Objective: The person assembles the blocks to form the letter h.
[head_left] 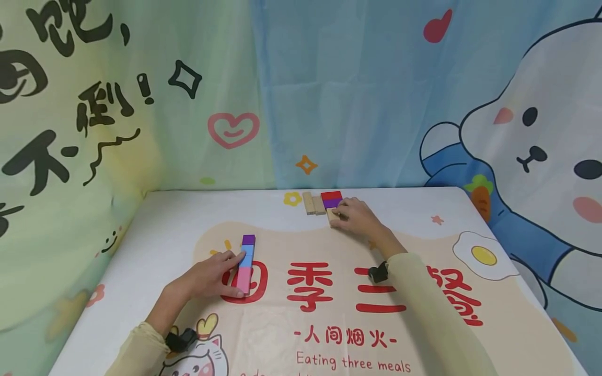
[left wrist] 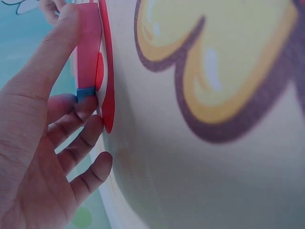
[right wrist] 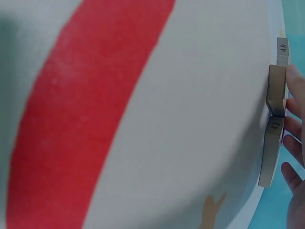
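In the head view my left hand (head_left: 213, 274) lies against the left side of a short row of blocks: purple (head_left: 249, 239), light blue (head_left: 246, 256) and pink (head_left: 244, 280). Its thumb is at the pink end and the index fingertip at the blue; the other fingers are loose and spread in the left wrist view. Farther off, my right hand (head_left: 359, 218) pinches a plain wooden block (head_left: 331, 215) between thumb and fingers. That block sits right at a purple block (head_left: 332, 203) and a red block (head_left: 332, 195). The right wrist view shows the hand (right wrist: 296, 119) only at its edge.
Two plain wooden blocks (head_left: 308, 203) lie left of the red and purple ones, by the table's back edge. Numbers 48 and 42 mark the wooden blocks (right wrist: 270, 152) in the right wrist view. A printed cloth (head_left: 320, 250) covers the table; a curtain (head_left: 329, 104) hangs behind.
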The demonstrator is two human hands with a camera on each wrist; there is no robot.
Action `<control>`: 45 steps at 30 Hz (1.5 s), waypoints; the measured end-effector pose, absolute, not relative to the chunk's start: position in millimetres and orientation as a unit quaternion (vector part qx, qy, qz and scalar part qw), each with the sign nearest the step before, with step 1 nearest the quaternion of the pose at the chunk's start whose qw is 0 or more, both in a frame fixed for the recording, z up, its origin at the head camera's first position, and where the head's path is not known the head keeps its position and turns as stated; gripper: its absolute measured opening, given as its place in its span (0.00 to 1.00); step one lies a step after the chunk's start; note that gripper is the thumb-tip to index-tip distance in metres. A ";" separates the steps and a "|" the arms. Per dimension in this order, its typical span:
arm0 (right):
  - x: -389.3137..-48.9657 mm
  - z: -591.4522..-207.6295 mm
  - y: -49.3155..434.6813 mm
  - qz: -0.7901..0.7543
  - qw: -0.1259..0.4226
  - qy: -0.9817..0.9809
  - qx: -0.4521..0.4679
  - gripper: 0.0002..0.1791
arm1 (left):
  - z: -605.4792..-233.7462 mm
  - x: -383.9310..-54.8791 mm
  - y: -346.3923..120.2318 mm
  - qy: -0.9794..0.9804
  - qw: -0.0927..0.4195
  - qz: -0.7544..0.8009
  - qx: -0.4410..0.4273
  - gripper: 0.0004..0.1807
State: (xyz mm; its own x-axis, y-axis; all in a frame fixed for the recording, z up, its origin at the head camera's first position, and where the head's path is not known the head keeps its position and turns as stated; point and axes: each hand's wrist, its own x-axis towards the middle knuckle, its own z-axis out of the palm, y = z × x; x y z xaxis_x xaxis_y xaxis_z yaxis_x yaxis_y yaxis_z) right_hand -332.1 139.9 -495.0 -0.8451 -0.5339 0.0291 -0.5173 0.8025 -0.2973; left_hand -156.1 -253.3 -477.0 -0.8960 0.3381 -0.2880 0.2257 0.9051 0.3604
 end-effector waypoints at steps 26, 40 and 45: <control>-330.1 -489.4 127.6 -0.136 0.052 0.935 -0.322 0.27 | -480.7 -155.1 -260.6 0.960 0.172 0.159 0.153 0.57; -325.1 -481.6 44.3 -0.329 0.061 0.878 -0.342 0.26 | -479.0 -157.0 -257.9 0.959 0.161 0.159 0.169 0.56; -317.0 -472.3 0.1 -0.308 0.088 0.879 -0.354 0.28 | -479.8 -158.9 -256.2 0.959 0.172 0.158 0.164 0.57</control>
